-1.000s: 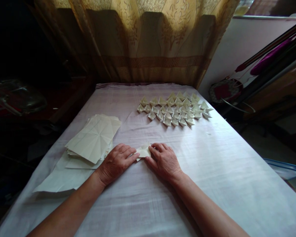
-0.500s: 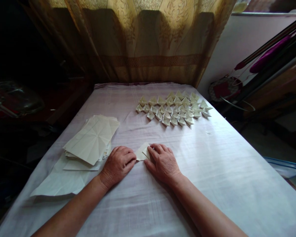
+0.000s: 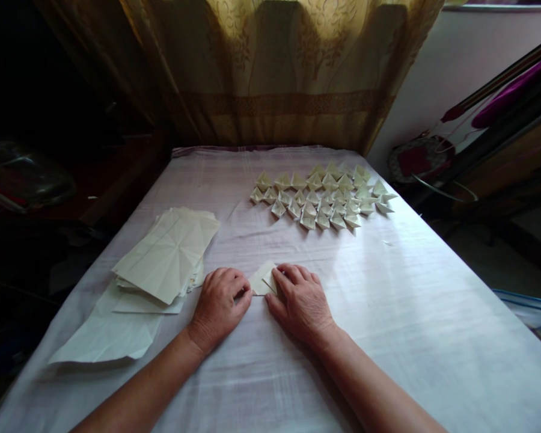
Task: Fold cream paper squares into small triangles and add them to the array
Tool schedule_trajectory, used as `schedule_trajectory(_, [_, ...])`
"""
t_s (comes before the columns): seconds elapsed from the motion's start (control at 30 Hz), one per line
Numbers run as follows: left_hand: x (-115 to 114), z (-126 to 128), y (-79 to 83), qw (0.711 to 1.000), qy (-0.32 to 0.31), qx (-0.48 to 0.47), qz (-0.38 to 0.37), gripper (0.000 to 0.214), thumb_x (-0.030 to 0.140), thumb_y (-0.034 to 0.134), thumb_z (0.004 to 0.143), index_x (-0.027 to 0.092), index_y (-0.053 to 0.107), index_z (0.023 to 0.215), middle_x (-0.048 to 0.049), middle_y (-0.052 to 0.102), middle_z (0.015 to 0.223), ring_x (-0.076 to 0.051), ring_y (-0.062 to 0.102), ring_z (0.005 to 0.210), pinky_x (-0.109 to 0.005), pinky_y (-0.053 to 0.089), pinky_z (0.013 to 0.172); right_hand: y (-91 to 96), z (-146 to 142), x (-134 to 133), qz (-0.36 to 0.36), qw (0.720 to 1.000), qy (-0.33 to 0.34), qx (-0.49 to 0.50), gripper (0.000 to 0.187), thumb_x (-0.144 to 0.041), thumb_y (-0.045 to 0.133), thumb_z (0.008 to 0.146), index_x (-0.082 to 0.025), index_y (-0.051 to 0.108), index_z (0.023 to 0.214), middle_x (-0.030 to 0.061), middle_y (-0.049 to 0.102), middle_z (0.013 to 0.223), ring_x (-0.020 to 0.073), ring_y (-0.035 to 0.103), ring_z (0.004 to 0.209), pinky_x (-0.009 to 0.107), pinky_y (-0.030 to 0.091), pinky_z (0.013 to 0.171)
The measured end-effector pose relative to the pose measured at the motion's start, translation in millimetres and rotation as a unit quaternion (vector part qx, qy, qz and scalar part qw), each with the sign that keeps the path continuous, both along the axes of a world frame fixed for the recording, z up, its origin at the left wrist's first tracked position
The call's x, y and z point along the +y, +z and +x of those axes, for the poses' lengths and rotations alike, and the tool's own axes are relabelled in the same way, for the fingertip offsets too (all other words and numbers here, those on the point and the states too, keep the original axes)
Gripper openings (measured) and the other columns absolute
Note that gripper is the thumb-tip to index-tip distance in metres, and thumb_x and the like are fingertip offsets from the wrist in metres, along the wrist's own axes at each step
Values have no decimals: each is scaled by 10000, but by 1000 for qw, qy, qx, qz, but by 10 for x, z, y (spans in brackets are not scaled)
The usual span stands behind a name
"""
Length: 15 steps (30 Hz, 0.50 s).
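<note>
A small piece of folded paper point(image 3: 262, 280), cream-coloured and roughly triangular, lies on the cloth between my hands. At its left corner, my left hand point(image 3: 220, 300) is closed in a pinch, with thumb and forefinger tips meeting at the paper's edge. My right hand point(image 3: 303, 299) covers the right part of the paper, fingers curled over it and thumb along its lower edge. The paper under the right fingers is hidden. Farther back stand several folded paper boats point(image 3: 324, 198), set close together in rows.
Left of my hands lies a stack of creased paper sheets point(image 3: 171, 252), with a larger sheet point(image 3: 108, 337) partly beneath it. A pale checked cloth point(image 3: 415, 337) covers the table. Behind hangs a gold curtain point(image 3: 275, 66). A tiny paper scrap point(image 3: 388, 243) lies at the right.
The view has shifted slightly. My left hand's thumb and forefinger have bowed apart, leaving a gap behind their tips at the paper's corner. The right hand stays on the paper.
</note>
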State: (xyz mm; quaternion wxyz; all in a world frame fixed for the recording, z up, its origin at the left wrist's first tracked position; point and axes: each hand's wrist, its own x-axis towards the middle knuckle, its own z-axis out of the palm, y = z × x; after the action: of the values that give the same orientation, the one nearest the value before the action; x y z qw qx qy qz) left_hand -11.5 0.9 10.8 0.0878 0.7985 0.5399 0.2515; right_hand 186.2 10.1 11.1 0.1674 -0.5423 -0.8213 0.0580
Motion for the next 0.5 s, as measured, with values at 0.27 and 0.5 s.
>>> schedule_trajectory(0.27, [-13,72,-58,998,60,1,-9,66,158,609,801,219,583,804,-34,658,951,-238,571,947,-391,441,850,16,-39,-17,9,1000,-16,6,359,-397,676,822,-199,654,1120,94,661,1173,267,557,1053,379,373,837])
schedule_trajectory(0.5, [29,87,-117,993,119,-13,-23,245,151,654,740,218,570,959,-98,617,1201,-292,540,1157,-465,411,1004,10,-249,-32,32,995,-92,-2,365,-501,701,794,-176,627,943,109,674,1077,270,554,970,381,343,803])
